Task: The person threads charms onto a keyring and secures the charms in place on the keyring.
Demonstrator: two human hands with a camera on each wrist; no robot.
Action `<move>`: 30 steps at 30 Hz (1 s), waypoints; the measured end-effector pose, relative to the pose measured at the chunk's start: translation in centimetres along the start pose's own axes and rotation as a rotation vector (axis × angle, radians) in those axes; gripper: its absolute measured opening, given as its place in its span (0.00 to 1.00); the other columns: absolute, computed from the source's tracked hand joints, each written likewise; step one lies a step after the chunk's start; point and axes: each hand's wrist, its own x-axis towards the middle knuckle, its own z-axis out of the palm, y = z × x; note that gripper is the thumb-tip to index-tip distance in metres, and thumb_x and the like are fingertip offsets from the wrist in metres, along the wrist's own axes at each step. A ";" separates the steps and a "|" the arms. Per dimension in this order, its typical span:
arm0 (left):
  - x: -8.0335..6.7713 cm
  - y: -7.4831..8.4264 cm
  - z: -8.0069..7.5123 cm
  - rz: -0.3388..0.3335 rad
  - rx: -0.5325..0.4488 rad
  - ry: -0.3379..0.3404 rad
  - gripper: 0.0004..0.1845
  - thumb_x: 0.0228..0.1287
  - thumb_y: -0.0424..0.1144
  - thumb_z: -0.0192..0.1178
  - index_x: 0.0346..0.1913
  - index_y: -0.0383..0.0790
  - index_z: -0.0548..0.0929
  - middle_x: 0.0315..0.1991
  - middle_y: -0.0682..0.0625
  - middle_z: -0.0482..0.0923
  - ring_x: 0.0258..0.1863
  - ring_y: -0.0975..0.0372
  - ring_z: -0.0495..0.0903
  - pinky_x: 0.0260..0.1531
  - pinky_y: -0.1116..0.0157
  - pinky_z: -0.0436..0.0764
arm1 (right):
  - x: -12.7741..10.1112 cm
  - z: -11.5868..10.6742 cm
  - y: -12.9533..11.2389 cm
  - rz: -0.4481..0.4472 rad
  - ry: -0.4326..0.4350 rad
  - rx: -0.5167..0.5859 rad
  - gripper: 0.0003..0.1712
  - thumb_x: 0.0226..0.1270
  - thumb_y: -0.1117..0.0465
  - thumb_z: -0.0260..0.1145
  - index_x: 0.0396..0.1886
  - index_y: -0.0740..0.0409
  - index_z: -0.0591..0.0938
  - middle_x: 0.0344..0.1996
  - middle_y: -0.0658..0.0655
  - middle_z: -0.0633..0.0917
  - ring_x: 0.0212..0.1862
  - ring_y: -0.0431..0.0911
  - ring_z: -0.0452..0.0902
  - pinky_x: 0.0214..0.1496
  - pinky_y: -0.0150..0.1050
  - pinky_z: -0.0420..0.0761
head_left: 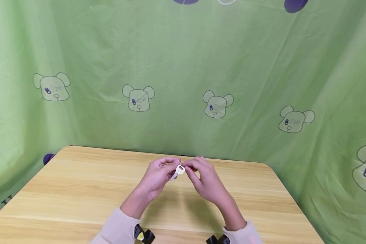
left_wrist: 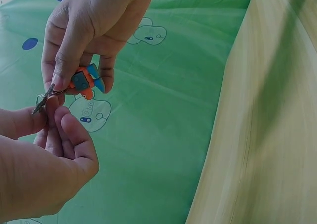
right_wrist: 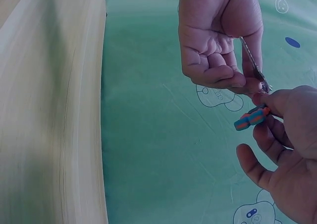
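A silver key [head_left: 179, 170] hangs at the fingertips, bow up, its blade slanting down toward the left palm. My left hand [head_left: 159, 173] pinches the small metal ring at the key's bow between thumb and forefinger. Opposite it, my right hand [head_left: 203, 176] pinches the keychain by its ring end. In the left wrist view the keychain's small orange and blue figurine [left_wrist: 85, 80] lies against the right fingers. The right wrist view shows that figurine [right_wrist: 252, 119] below the right thumb, and the key [right_wrist: 252, 60] edge-on beside the left hand [right_wrist: 218, 40]. Fingertips partly hide the ring.
The hands are above a light wooden table [head_left: 88, 189] with rounded far corners. Behind and beside it hangs a green curtain [head_left: 177, 67] printed with bear heads. Black wrist devices [head_left: 144, 234] sit at both pale sleeves [head_left: 117, 227].
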 end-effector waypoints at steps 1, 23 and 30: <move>0.0 0.0 0.0 0.000 -0.003 0.007 0.12 0.73 0.32 0.62 0.52 0.26 0.81 0.38 0.47 0.87 0.36 0.61 0.83 0.35 0.71 0.78 | 0.0 0.0 0.0 -0.002 0.000 -0.001 0.06 0.73 0.67 0.65 0.44 0.57 0.86 0.37 0.47 0.85 0.39 0.39 0.74 0.44 0.39 0.76; -0.2 0.0 0.4 0.046 -0.011 0.043 0.10 0.68 0.30 0.65 0.48 0.27 0.85 0.37 0.50 0.84 0.36 0.61 0.80 0.42 0.66 0.80 | -0.1 0.2 0.0 -0.003 0.040 0.017 0.04 0.71 0.69 0.67 0.39 0.56 0.84 0.31 0.44 0.81 0.36 0.37 0.74 0.39 0.35 0.79; -0.2 0.0 0.4 0.039 -0.002 0.060 0.10 0.68 0.29 0.65 0.48 0.26 0.84 0.36 0.49 0.83 0.34 0.61 0.79 0.42 0.65 0.80 | -0.1 0.5 -0.1 0.020 0.040 0.046 0.03 0.71 0.68 0.68 0.37 0.56 0.85 0.29 0.43 0.80 0.33 0.36 0.76 0.37 0.34 0.80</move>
